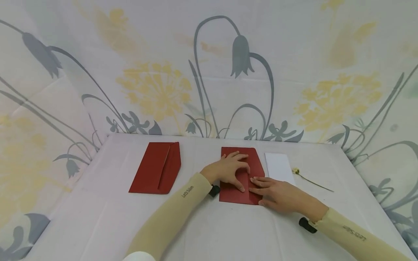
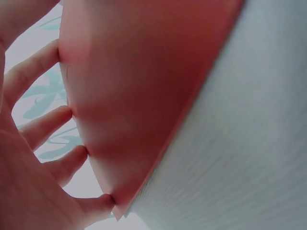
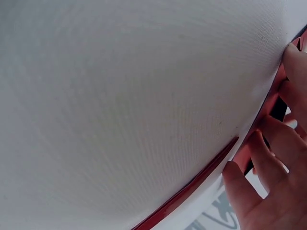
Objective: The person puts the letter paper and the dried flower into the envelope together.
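At nine o'clock of our hands a second red envelope (image 1: 156, 168) lies on the white worktop (image 1: 98, 217); at three o'clock, a white card (image 1: 279, 167) and a dried flower stem (image 1: 311, 180). The red envelope (image 1: 240, 174) lies flat at centre. Our left hand (image 1: 228, 170) and right hand (image 1: 277, 194) press it, grips released, fingers straight, hiding its middle.

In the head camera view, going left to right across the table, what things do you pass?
Red envelope lying alone → red envelope under both hands → white paper sheet → small dried flower on a stem.
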`<state>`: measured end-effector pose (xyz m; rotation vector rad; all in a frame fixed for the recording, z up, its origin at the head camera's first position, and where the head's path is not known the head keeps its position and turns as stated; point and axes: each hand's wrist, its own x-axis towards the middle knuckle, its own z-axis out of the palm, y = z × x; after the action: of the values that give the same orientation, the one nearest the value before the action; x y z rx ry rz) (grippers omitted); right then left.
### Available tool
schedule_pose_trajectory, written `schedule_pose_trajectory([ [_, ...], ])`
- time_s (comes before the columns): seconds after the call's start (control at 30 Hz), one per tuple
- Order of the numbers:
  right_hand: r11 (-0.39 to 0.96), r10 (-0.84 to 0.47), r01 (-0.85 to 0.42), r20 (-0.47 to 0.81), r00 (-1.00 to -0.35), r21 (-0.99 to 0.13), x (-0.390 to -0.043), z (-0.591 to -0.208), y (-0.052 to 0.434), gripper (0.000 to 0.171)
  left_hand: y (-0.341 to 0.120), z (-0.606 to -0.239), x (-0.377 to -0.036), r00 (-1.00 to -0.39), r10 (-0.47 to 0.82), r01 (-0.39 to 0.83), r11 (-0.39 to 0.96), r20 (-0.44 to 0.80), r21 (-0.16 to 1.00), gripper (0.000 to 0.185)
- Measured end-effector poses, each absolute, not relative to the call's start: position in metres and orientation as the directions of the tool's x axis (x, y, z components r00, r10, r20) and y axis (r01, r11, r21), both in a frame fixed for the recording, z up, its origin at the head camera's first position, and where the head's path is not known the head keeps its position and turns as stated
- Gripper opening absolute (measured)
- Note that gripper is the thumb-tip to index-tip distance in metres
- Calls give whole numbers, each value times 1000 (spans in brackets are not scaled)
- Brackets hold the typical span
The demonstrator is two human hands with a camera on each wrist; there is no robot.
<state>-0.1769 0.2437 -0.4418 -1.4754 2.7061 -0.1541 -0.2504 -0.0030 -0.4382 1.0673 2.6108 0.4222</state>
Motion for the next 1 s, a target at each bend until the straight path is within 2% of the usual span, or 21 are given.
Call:
schedule_pose_trajectory([
  [0.27,574,-817,-804,-45,-575,-157,-177,-442,242,48,-8,-439,-252,-670,732,634,649,-120,421,53],
  [0.73,576,-813,-797,-26,-582,-183,-172,-430,242,40,-8,-439,-254,-672,734,615,629,-101,476,48],
  [0.9,633,-764,-740,-27,-645,-225,-169,-431,249,38,-7,-440,-254,-674,731,611,632,-106,477,47],
  [1.0,656,-729,-710,28,-684,-256,-168,-433,257,38,-7,-439,-254,-671,733,610,631,-110,479,47],
])
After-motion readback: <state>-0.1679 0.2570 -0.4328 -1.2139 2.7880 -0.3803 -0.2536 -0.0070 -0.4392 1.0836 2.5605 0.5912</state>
